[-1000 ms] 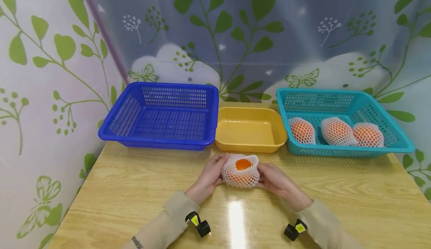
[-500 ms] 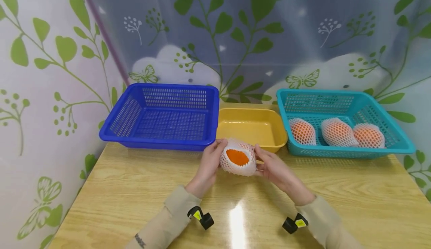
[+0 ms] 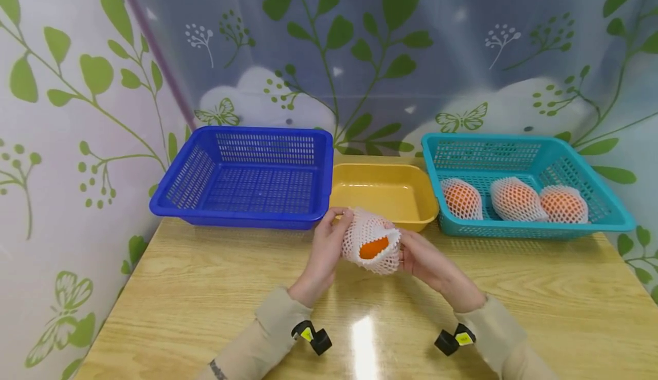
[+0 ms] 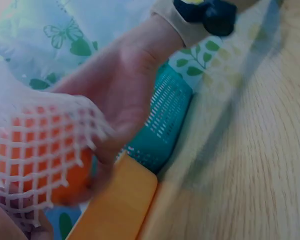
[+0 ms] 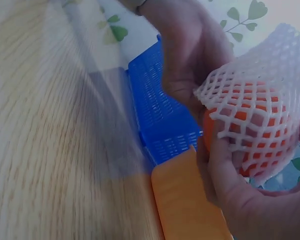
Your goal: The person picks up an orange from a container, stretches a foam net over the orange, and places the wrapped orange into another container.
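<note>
A bright orange fruit [image 3: 373, 248] is held between both hands in front of the yellow tray [image 3: 429, 219]. A white foam net sleeve [image 3: 364, 230] wraps it, and the fruit's bare skin shows through the sleeve's open end. My left hand [image 3: 323, 251] grips the sleeved fruit from the left, thumb on top. On the other side my right hand [image 3: 429, 264] holds the sleeve near its open rim; some of its fingers are hidden behind the net. In the right wrist view, fingers [image 5: 221, 165] of the right hand press against the fruit [image 5: 208, 131] at the net's edge.
At the left stands a blue slotted basket [image 3: 247, 218] with nothing seen in it. The teal basket [image 3: 514, 230] at the right holds three net-wrapped fruits [image 3: 516, 200]. All three containers stand along the back of the wooden table [image 3: 205, 266], before a patterned curtain.
Both hands have lifted the fruit slightly away from the body, over the tray's front edge. The sleeve has been turned, and its opening now faces down and to the right.
</note>
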The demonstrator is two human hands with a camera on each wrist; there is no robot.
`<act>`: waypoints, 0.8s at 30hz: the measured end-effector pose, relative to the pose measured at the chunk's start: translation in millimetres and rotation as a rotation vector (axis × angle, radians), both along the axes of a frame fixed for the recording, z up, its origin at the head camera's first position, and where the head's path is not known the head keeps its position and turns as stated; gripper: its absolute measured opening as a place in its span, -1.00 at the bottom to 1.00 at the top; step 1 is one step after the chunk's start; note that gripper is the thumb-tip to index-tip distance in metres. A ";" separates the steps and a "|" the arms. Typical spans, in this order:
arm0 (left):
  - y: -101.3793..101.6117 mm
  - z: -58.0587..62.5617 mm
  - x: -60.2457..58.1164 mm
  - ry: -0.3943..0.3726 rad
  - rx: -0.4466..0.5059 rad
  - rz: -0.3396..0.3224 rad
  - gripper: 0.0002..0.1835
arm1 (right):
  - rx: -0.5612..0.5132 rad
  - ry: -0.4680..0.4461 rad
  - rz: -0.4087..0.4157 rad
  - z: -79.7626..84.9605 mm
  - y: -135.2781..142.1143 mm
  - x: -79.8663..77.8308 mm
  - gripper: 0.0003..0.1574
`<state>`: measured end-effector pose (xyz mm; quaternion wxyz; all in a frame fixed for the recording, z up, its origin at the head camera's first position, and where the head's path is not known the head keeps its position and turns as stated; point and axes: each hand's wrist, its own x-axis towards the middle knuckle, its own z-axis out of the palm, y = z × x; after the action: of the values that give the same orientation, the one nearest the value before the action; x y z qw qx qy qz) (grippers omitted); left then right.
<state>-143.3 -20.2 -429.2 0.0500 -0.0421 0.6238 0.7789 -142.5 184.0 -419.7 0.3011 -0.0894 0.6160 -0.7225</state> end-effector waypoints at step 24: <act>-3.6 -8.2 2.1 -0.153 0.206 -0.200 -0.74 | -0.040 0.023 -0.327 12.7 -20.3 20.5 -0.56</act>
<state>-141.1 -23.8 -437.4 0.1790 -0.0337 0.5359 0.8244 -122.0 163.6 -406.9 0.1708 -0.0022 0.6112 -0.7728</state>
